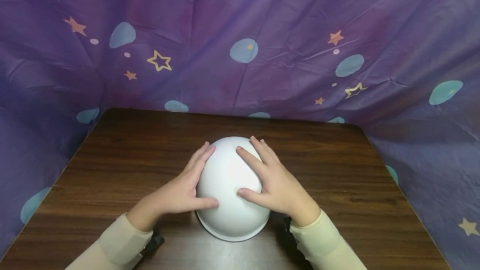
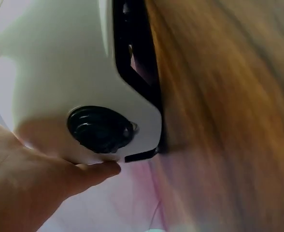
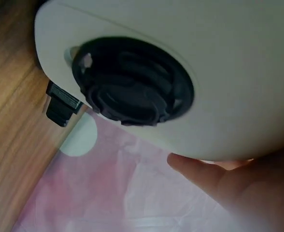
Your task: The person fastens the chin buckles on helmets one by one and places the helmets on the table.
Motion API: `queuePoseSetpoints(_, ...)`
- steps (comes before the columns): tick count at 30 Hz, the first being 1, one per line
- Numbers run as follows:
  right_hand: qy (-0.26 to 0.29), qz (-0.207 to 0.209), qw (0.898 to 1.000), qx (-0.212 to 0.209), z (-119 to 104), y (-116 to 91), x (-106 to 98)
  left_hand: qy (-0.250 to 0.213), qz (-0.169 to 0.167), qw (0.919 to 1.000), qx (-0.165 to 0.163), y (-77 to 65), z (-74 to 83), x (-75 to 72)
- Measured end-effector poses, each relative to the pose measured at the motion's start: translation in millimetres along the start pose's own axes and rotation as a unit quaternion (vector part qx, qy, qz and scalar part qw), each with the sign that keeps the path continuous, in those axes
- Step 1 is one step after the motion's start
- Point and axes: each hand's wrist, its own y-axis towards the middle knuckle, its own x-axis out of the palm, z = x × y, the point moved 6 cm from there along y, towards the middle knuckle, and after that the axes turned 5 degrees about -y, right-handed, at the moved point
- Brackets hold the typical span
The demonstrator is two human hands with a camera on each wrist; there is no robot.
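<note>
I have the white helmet (image 1: 229, 174) between my two palms, crown up on the brown wooden table (image 1: 123, 170), near the middle of the side closest to me. My left hand (image 1: 183, 193) lies along its left flank, thumb reaching across the near side and the other fingers stretched up toward the top; my right hand (image 1: 279, 184) mirrors it, its fingers spread wider over the dome. Neither hand is curled round anything: the fingers are long and spread, touching the smooth shell from outside, and how hard they press I can't tell. The rim (image 1: 231, 237) faces me below my thumbs. At the sides, my wrist views show a black round fitting (image 2: 101, 129) on the left and a matching black knob (image 3: 132, 82) on the right, with a small black clip (image 3: 62, 106) jutting out near the lower edge there. I take the step in hand to be steadying or squaring the helmet by its shell, not working the fittings. From here, lifting would, I judge, call for even pressure from both palms, or fingertips lower under the rim, since that rounded surface could slip if one side pushes harder
</note>
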Motion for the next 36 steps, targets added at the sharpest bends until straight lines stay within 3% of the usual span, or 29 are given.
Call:
queuePoseSetpoints(8, -0.012, 0.023, 1.0, -0.014, 0.2, -0.2, 1.7, -0.067, -0.024, 0.995, -0.07, -0.9, -19.0, 2.9)
queuePoseSetpoints(18, -0.013, 0.018, 1.0, -0.014, 0.1, 1.2, 2.7, -0.098, -0.045, 0.9855, -0.131, -5.3, -24.2, 0.4)
queuePoseSetpoints(26, -0.016, 0.025, 1.0, -0.011, -0.1, 2.2, 1.0, -0.1, -0.053, 0.9853, -0.127, -5.2, -19.9, -2.4)
queuePoseSetpoints(36, -0.02, 0.025, 0.999, -0.004, -1.7, 0.5, 2.4, -0.094, -0.077, 0.978, -0.17, -9.4, -20.8, -2.4)
